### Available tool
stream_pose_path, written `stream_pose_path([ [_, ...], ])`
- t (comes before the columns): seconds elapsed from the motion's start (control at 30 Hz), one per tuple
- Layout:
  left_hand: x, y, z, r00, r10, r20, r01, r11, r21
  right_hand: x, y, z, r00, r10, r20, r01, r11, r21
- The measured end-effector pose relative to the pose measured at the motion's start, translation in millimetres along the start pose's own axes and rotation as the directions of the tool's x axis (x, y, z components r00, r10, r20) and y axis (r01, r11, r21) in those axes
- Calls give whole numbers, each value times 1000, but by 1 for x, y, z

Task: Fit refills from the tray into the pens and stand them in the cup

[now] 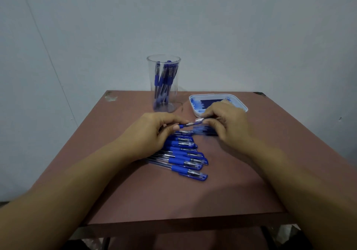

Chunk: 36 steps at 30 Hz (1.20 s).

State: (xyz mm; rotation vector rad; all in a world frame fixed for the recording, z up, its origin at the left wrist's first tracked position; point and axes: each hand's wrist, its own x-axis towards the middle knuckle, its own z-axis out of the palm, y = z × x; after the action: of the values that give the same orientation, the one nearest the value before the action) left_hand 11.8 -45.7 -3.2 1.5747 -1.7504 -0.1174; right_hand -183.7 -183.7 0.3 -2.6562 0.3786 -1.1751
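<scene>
A pale wall rises behind a reddish-brown bench (193, 201). At its far edge stands a clear cup (172, 106) with blue pens upright inside (164, 79). Near the far right corner sits a white tray (208, 95) of dark blue refills (210, 102), partly hidden by the right hand (226, 122). A row of capped blue pens (185, 159) lies mid-bench, its far end covered by the left hand (154, 133). Both hands hover over the bench's middle, fingers curled, each pinching one end of a single pen (190, 123). It shows a blue grip and a silvery tip, slightly blurred.
</scene>
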Motion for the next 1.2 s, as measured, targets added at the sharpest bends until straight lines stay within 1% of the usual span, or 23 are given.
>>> stream_pose_path([
  [0.07, -2, -4, -6, 999, -11, -32, 10, 1000, -17, -4, 6, -11, 998, 57, -11, -57, 998, -3],
  [0.1, -3, -4, -9, 998, -8, -56, 6, 1000, -25, -7, 8, -15, 996, 92, 20, -92, 996, -1],
  [0.17, -2, -4, -10, 996, 13, -89, -13, 1000, 0, -11, 8, -17, 982, 133, 133, -135, 991, 5],
  [0.23, -1, -5, -9, 993, 35, -109, -29, 998, 52, -11, 7, -17, 963, 134, 233, -135, 991, -12],
  [0.33, 1, -10, -10, 988, 76, -134, -62, 992, 108, -8, 9, -20, 934, 147, 324, -144, 989, -34],
  [0.43, 1, -14, -12, 984, 81, -157, -64, 992, 106, -10, 11, -24, 894, 172, 414, -187, 982, -5],
  [0.5, 1, -15, -13, 983, 81, -165, -64, 992, 107, -11, 13, -25, 863, 167, 476, -183, 983, -14],
  [0.57, 1, -13, -12, 982, 85, -168, -68, 992, 106, -11, 14, -23, 848, 166, 504, -172, 985, -35],
  [0.6, 1, -11, -11, 982, 87, -168, -71, 992, 101, -11, 13, -22, 859, 162, 486, -165, 986, -38],
  [0.63, 1, -9, -10, 982, 90, -166, -74, 992, 98, -11, 12, -20, 885, 156, 438, -157, 987, -33],
  [0.73, 1, -6, -9, 984, 100, -150, -86, 992, 96, -8, 4, -13, 975, 119, 190, -120, 993, -4],
  [0.8, 1, -5, -8, 984, 109, -139, -96, 990, 100, -7, -3, -8, 992, 100, 83, -101, 995, 10],
  [0.87, 1, -5, -6, 985, 121, -123, -108, 988, 108, -5, -11, -3, 995, 71, 67, -72, 997, 9],
  [1.0, 1, -4, -5, 985, 129, -113, -117, 987, 111, -3, -15, 7, 996, -8, 90, 8, 1000, 1],
  [1.2, 0, -1, -5, 980, 151, -128, -136, 984, 115, -2, -15, 8, 998, -48, 33, 48, 999, 3],
])
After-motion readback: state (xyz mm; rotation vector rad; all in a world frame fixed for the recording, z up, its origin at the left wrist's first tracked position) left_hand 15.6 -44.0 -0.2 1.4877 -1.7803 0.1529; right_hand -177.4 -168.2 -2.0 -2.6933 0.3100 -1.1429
